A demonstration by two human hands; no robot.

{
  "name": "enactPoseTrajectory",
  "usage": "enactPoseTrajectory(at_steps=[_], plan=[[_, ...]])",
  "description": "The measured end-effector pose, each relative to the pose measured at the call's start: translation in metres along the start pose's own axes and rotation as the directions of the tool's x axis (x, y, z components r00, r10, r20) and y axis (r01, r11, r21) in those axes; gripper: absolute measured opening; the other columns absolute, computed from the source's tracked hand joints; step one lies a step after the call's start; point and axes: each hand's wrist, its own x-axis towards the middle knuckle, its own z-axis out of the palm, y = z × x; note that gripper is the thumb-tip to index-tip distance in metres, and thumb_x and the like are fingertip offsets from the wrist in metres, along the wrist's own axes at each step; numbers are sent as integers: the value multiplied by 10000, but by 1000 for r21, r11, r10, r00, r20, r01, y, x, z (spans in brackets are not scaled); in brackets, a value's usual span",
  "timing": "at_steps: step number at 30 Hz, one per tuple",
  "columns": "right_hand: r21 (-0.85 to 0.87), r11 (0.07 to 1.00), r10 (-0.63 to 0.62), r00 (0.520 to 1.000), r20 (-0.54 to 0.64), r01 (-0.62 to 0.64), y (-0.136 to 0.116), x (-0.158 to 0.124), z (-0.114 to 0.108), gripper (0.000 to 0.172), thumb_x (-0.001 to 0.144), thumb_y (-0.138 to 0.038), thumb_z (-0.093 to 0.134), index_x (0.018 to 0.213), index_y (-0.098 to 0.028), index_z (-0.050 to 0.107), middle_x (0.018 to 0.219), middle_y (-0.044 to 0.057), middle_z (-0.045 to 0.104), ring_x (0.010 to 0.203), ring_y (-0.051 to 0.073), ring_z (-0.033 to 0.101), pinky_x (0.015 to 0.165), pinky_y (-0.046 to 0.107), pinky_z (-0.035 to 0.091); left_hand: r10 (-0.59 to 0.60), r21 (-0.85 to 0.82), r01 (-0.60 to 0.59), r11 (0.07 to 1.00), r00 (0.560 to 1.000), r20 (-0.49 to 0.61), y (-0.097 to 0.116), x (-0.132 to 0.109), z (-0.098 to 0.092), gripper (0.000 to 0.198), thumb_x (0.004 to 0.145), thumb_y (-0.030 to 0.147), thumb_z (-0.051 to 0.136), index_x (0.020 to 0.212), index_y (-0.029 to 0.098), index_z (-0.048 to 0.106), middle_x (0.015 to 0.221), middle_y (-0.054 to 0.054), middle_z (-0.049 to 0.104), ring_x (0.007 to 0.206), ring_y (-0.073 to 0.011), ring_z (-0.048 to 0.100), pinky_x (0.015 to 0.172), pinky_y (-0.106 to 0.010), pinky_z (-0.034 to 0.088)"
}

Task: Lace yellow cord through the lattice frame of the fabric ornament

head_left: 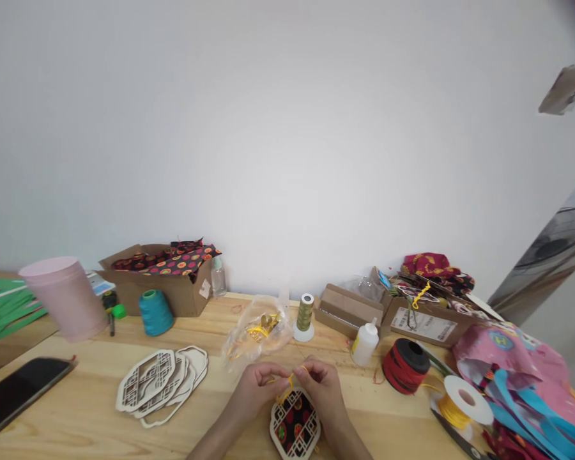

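Note:
Near the front of the table, my left hand point(263, 388) pinches a yellow cord point(287, 387) between thumb and fingertips. The same cord is pinched by my right hand point(322, 382), just to the right. Below the fingers lies a wooden lattice ornament point(295, 425) with a pale scalloped frame and dark patterned fabric behind its openings. The cord runs down to the ornament's top edge; how it is fastened there is too small to make out. The right hand's edge is close beside the frame.
Wooden frames point(160, 383) lie stacked to the left, near a phone point(22, 390). Behind my hands are a plastic bag point(256, 329), a green thread spool point(305, 313) and a glue bottle point(365, 344). Red cord point(405, 367), a yellow cord spool point(464, 399) and scissors point(453, 434) sit right.

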Motion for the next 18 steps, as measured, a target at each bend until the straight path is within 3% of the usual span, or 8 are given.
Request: enactPoseTrajectory(at_steps=[7,18], plan=[[-26,999,-33,999,7,33,-4,-2,2,181,617,-225,610,471,-127,566,498,-33,442,490,91,397,479,207,314,-7,-7,7,1000,1000,29,5,-3,1,150,509,255,698,564,129,637,501,17,593,471,-96,475,492,-204,349],[18,1000,-22,1000,-16,22,0,0,1,195,605,-262,619,477,-129,560,500,-43,409,469,79,371,450,197,302,-52,-41,54,998,998,43,7,-3,2,197,537,305,677,615,125,658,501,2,617,463,-103,494,481,-208,355]])
